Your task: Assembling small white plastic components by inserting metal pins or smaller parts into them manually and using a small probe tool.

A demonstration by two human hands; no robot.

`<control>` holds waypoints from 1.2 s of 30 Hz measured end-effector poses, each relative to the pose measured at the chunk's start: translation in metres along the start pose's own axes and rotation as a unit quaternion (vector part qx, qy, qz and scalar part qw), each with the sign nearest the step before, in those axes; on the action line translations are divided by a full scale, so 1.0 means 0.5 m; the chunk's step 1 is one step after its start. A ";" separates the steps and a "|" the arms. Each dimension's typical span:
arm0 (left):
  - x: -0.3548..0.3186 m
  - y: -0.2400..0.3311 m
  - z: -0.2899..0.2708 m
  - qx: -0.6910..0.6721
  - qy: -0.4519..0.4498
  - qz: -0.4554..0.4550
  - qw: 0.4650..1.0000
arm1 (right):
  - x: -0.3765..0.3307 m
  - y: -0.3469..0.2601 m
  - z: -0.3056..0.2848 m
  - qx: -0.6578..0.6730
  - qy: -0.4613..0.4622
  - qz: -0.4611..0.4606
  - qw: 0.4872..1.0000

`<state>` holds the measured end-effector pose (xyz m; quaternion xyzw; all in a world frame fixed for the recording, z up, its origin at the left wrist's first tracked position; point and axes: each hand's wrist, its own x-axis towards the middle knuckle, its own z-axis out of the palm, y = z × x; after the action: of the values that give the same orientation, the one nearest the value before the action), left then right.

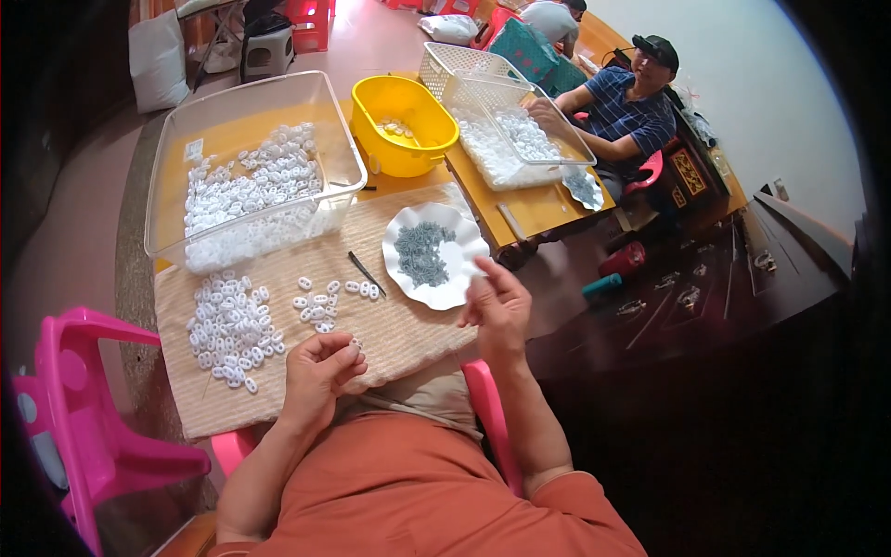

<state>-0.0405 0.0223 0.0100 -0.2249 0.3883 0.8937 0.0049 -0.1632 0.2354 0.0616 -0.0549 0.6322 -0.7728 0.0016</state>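
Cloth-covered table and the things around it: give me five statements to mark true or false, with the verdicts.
1. The white plate holds grey bits. True.
2. The yellow tub is left of the clear bin. False: the yellow tub is right of the clear bin.
3. The left hand holds a small white piece. True.
4. The black tool lies inside the plate. False: the black tool lies on the cloth.
5. The right hand is near the plate. True.

White two-holed oval pieces (232,330) lie heaped left of centre, with a few more spread loosely nearer the middle and many massed at upper left, while thin grey bits (422,252) lie piled just left of frame centre.
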 end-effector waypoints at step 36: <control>-0.005 0.012 0.005 0.004 -0.059 -0.002 0.998 | -0.075 0.098 0.092 -0.064 -0.351 0.117 0.927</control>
<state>-0.0404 0.0204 0.0164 -0.1725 0.3900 0.9040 0.0309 -0.1253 0.1832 0.0198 -0.2488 0.6415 -0.6561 0.3101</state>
